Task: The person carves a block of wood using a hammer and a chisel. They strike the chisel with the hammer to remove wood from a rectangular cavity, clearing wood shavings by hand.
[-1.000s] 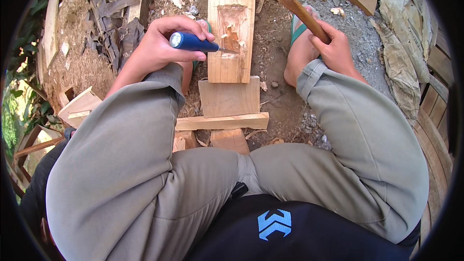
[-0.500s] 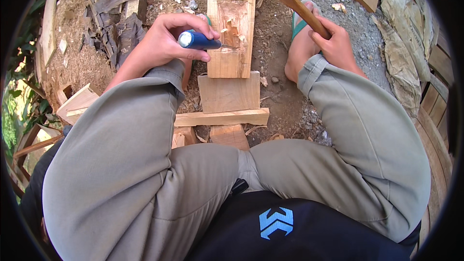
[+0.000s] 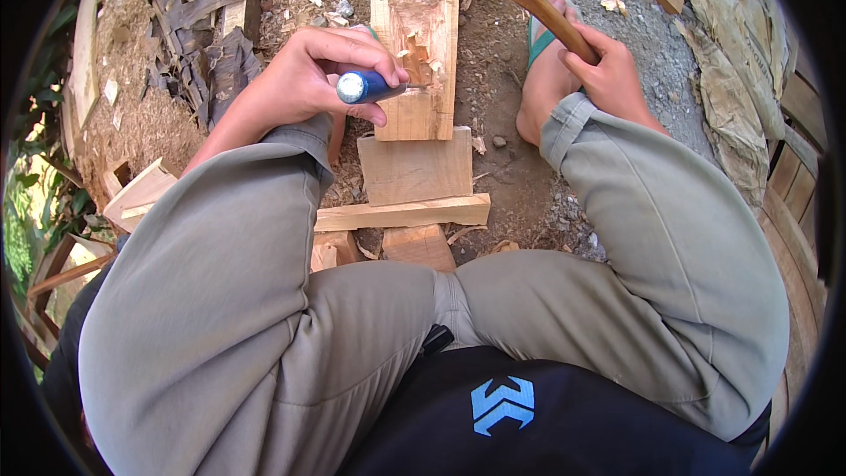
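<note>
ok, wood blk point(image 3: 414, 123) r of l grip point(image 3: 317, 68)

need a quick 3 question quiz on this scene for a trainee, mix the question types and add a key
1. What tool is the right hand holding?
2. True or false: the upper face of the wooden block is smooth and uncut.
3. The chisel in the left hand has a handle that is: a) red, b) blue, c) yellow.

Key: 1. A wooden-handled hammer. 2. False: a rough recess is cut into it, with wood chips inside. 3. b.
</note>
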{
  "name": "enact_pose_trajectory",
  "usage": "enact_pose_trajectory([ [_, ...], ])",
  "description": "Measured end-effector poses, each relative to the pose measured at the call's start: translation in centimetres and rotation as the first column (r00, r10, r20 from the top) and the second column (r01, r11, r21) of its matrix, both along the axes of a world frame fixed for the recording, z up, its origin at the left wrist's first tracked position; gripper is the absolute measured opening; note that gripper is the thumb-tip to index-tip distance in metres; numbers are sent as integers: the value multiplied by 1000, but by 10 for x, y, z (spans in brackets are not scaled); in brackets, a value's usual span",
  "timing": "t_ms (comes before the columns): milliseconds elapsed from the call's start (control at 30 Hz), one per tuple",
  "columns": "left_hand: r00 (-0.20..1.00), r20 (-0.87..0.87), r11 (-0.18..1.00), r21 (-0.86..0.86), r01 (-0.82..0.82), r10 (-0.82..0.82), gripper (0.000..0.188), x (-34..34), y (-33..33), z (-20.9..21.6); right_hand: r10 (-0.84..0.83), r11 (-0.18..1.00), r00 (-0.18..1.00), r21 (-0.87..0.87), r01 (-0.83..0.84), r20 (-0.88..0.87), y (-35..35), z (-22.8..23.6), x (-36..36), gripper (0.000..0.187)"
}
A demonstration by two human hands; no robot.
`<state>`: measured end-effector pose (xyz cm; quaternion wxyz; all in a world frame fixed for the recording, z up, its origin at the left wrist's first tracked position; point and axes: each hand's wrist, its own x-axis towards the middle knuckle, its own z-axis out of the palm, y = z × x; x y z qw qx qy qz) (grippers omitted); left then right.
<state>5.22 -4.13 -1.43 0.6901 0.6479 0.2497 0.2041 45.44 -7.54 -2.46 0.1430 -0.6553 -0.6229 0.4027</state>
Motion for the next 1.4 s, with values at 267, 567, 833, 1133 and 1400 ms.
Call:
enact_pose_trajectory([
  [267,999,35,999,-46,-26,28,44,1,-2,-3,-2,1000,1000,2,2,0,0,-4,1,39],
  [567,999,44,999,-46,-10,13,46,2,-2,-3,-1,1000,1000,7,1,31,0,-3,2,41],
  [833,999,35,1000,-7,-10,11,45,3,-3,-5,0,1000,1000,2,0,18,-1,-6,4,41],
  [1133,999,41,998,55,14,-16,44,8,-4,-3,-5,1000,1000,-17,5,23,-1,-1,2,39],
  [1400,999,15,997,69,42,-43,45,9,-6,-6,6,1000,999,0,-6,34,0,-5,4,39],
])
